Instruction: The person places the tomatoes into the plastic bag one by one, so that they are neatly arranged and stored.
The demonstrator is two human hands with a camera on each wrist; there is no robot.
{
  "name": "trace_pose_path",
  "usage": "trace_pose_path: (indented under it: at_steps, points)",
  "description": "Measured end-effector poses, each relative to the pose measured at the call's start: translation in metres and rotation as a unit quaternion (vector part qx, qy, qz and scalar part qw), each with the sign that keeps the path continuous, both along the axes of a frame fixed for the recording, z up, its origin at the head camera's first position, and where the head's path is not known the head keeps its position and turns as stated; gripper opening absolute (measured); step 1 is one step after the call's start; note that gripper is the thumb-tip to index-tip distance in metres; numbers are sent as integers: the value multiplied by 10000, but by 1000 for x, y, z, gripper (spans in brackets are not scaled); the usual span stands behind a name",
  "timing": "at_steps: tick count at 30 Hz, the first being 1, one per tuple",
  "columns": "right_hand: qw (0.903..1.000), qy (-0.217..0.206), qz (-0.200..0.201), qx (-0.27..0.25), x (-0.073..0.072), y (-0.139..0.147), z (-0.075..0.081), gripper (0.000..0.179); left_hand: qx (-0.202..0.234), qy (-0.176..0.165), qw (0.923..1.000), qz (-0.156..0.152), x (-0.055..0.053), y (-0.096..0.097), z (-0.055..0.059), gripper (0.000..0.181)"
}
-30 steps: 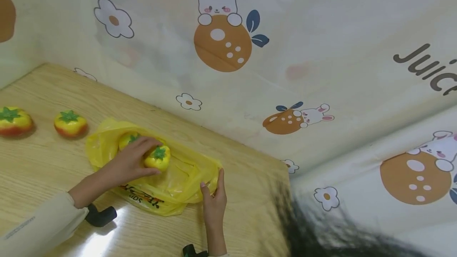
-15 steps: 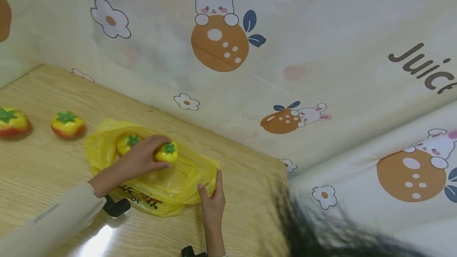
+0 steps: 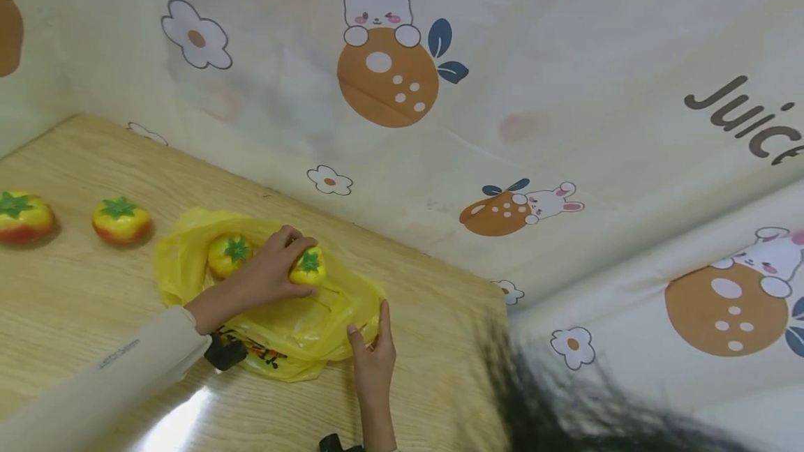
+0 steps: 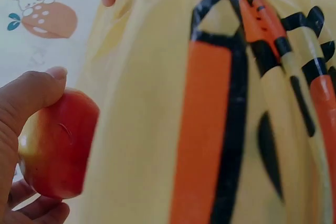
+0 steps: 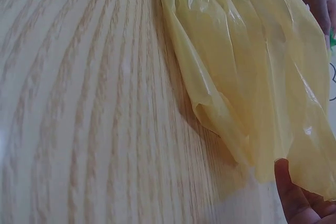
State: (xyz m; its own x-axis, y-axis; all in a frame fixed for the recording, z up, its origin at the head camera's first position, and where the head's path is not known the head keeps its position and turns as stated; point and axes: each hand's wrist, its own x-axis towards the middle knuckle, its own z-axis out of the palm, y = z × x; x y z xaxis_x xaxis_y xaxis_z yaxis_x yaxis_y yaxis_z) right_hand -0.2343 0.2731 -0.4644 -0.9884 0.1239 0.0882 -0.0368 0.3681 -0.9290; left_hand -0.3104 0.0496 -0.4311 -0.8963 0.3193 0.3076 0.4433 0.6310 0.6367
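A yellow plastic bag (image 3: 352, 309) lies on the table with its mouth spread open, black and orange print along its near side. Over that mouth, my left hand (image 3: 270, 274) grips a persimmon (image 3: 309, 266), yellow on top with a green leafy crown. Its red underside shows in the left wrist view, between thumb and fingers. Another persimmon (image 3: 229, 255) sits inside the bag at the left, partly behind the left wrist. At the bag's right end my right hand (image 3: 375, 361) holds the rim, thumb (image 5: 283, 174) on the near side and fingers behind.
Two more persimmons, one nearer (image 3: 122, 220) and one at the left frame edge (image 3: 25, 218), stand on the wooden table (image 3: 69, 305) left of the bag. A printed curtain (image 3: 270, 110) rises along the table's back edge. Dark hair blurs the lower right.
My left hand has moved right over the bag with its persimmon, uncovering more of the one inside. The right hand keeps its place at the rim.
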Motion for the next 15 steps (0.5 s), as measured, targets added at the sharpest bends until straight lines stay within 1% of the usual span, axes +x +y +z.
trace_pose_path:
  at_steps: [4,7,9,13,15]
  points:
    - [10000,-36,-7,-18,1,0,0,73,-33,-154,9998,-92,-4,4,-2,71]
    - [10000,-28,-6,20,1,1,0,72,-63,-174,9996,-217,-7,7,-4,69]
    - [10000,-19,-11,30,2,1,-1,71,-131,-169,9995,-244,-9,8,-6,69]
    - [10000,-46,-24,60,2,1,-1,70,-348,-48,9992,-207,-10,10,-10,69]
    - [10000,-58,-27,49,3,1,-2,70,-534,115,9983,-184,-10,11,-11,70]
